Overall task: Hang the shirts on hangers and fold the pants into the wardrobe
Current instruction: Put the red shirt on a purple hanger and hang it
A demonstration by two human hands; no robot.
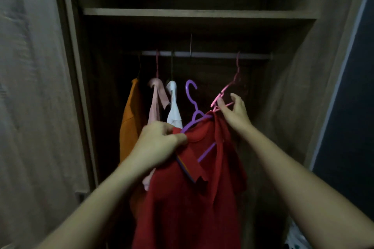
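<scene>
Red shirt [188, 198], nearest my view, hangs low in the centre of the open wardrobe [293, 50], its collar draped over a purple hanger [193, 107] whose hook stands free below the rail [202, 54]. My left hand [159, 143] is closed, pinching the shirt's left shoulder against the hanger arm. My right hand [235, 110] has its fingers curled about the lower end of a pink hanger [230, 87], which hooks on the rail at right and touches the shirt's right shoulder. Behind, from left, an orange garment [129, 119], a pale pink garment [155, 99] and a white garment [174, 107] hang from the rail. A shelf [198, 13] spans the wardrobe above.
</scene>
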